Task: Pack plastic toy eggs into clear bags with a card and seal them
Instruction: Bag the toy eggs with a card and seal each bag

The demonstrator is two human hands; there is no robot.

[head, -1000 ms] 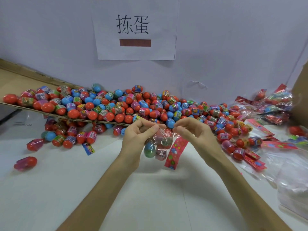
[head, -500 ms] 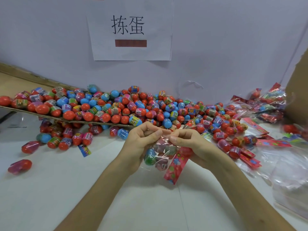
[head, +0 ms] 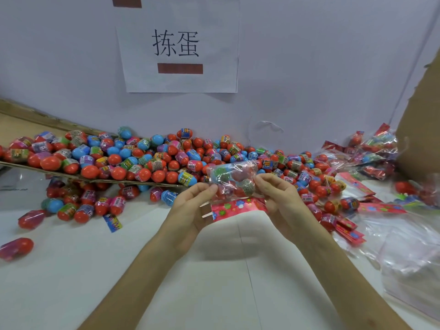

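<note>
I see bag (head: 232,177) of eggs held sideways above counter (head: 119,270) | left hand (head: 190,210) pinching its left end | right hand (head: 278,198) pinching right end | red card (head: 238,208) along near edge | loose eggs (head: 142,158) heaped behind

This is a hand-packing station in a small workshop. A printed paper sign (head: 178,46) is stuck on the plain wall. Loose toy eggs (head: 152,160) are heaped over a white counter (head: 71,270) and a cardboard sheet (head: 14,129). Filled bags (head: 371,151), cards (head: 381,207) and empty clear bags (head: 409,253) pile up at right.
</note>
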